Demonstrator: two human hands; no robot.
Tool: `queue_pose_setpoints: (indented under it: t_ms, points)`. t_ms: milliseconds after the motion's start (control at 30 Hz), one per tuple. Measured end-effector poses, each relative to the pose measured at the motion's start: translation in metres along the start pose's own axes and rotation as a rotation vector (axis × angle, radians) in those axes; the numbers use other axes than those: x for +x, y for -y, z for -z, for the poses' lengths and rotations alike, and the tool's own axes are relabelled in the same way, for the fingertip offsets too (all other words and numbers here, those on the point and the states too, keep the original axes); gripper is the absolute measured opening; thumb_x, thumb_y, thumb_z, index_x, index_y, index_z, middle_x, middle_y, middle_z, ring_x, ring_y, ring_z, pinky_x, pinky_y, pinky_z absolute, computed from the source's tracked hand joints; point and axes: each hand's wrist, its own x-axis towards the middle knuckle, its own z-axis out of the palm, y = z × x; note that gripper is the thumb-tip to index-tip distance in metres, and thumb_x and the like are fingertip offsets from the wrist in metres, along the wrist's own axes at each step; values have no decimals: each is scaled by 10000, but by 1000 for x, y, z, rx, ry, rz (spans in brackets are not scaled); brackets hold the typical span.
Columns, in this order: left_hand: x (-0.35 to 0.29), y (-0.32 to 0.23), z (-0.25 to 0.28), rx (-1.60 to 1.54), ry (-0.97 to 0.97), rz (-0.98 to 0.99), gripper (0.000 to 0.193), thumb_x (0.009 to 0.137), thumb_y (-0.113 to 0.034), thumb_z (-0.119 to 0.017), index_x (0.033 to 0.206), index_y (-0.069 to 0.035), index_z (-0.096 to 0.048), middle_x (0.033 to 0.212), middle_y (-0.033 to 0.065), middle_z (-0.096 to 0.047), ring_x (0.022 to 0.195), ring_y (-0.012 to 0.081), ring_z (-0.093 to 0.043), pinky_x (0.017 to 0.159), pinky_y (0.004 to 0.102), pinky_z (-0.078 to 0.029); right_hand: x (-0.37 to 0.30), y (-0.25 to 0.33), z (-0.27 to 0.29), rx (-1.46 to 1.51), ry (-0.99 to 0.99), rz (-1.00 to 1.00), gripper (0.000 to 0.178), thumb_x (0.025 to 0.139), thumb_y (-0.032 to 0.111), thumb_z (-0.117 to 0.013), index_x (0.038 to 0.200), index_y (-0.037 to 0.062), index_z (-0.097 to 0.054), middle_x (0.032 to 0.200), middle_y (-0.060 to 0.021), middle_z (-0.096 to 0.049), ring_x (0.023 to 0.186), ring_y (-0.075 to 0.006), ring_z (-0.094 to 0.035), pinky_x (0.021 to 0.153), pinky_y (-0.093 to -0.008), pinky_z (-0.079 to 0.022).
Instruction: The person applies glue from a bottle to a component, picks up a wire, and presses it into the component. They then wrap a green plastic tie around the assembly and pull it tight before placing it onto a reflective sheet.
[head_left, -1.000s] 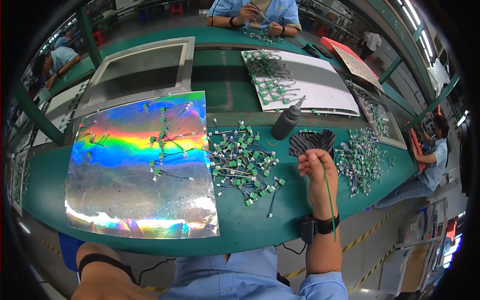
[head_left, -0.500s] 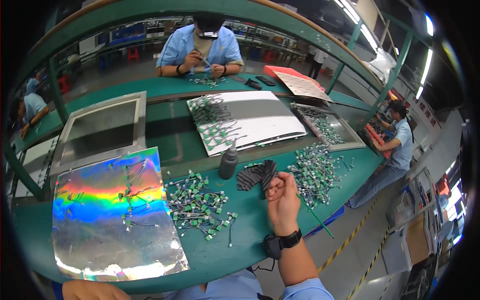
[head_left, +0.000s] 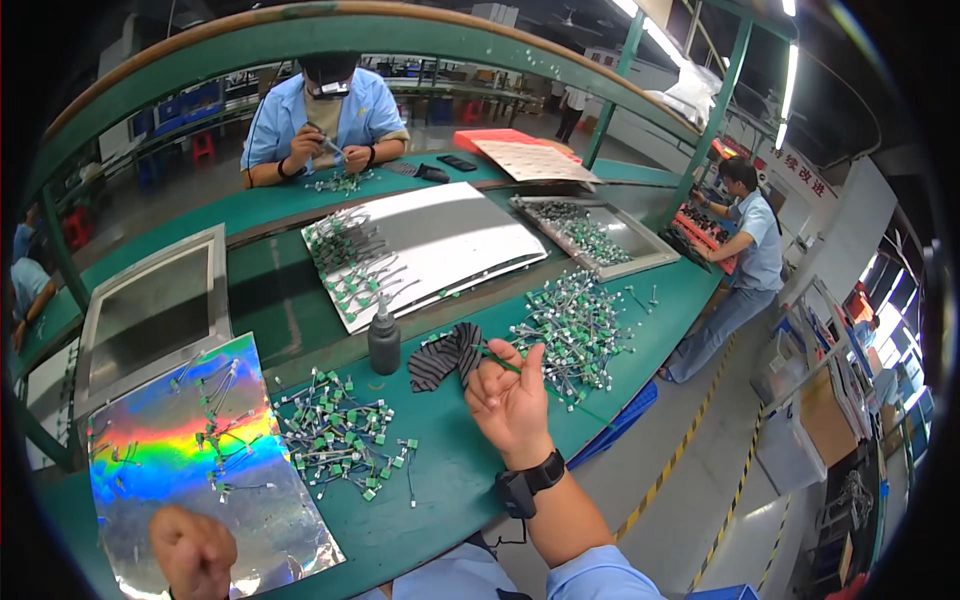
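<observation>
Right hand (head_left: 510, 410) just right of centre, palm turned up, fingers curled, thumb raised. Thin green stick (head_left: 596, 417) pinched in it, slanting down to the right past the hand, its lower end near the bench edge. Left hand (head_left: 195, 550) at lower left, well apart from the right, fingers bent in over the shiny rainbow sheet (head_left: 255, 510); cannot tell whether it grips anything or touches the sheet.

A few wired connectors lie on the sheet's upper part. Left of the right hand: loose pile of green-and-white wired connectors (head_left: 340, 435) on the green bench (head_left: 460, 450). Larger connector pile (head_left: 575, 330) just beyond the hand, to its upper right. Striped dark cloth (head_left: 435, 362) beside the fingers; dark nozzle bottle (head_left: 384, 342) upright, left of the cloth. Upper centre: white board (head_left: 460, 240), connectors in rows along its left side. Co-worker (head_left: 325, 130) seated at upper left, both hands raised over small parts.
</observation>
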Motion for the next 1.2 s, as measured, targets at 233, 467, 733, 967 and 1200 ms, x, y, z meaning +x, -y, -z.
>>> queue_pose_setpoints:
  t_ms: [233, 467, 733, 967, 1200]
  points:
    - [7, 32, 3, 412, -16, 408, 90, 780, -68, -629, 780, -3, -566, 677, 38, -563, 565, 73, -501, 463, 196, -376, -18, -20, -22, -310, 45, -235, 370, 959, 327, -310, 1050, 10, -478, 628, -53, -439, 536, -104, -351, 491, -223, -299]
    - [23, 61, -17, 682, 202, 439, 138, 778, -65, -641, 891, -2, -592, 703, -2, -562, 577, 38, -483, 497, 198, -382, -39, -44, -35, -366, 131, -393, 257, 937, 207, -372, 1043, 2, -486, 607, -43, -453, 500, -98, -378, 461, -219, -289]
    - [38, 76, -39, 791, 290, 288, 122, 757, -65, -650, 863, -26, -603, 704, 33, -561, 531, 110, -512, 475, 237, -396, -49, -53, -44, -513, 323, -587, 258, 936, 198, -384, 1065, -4, -480, 651, -45, -495, 537, -80, -415, 479, -212, -302]
    - [42, 88, -35, 760, 381, 268, 115, 740, -41, -659, 839, -17, -607, 703, 52, -577, 554, 110, -524, 478, 234, -400, -46, -48, -48, -580, 359, -733, 218, 918, 128, -405, 1078, 1, -480, 711, -30, -514, 624, -77, -466, 557, -211, -357]
    - [37, 80, -30, 611, 367, 537, 75, 770, -43, -625, 830, -10, -597, 649, 56, -561, 539, 123, -538, 488, 229, -412, -54, -59, -42, -647, 379, -720, 196, 887, 52, -434, 1073, 19, -487, 737, -19, -515, 684, -70, -497, 607, -207, -385]
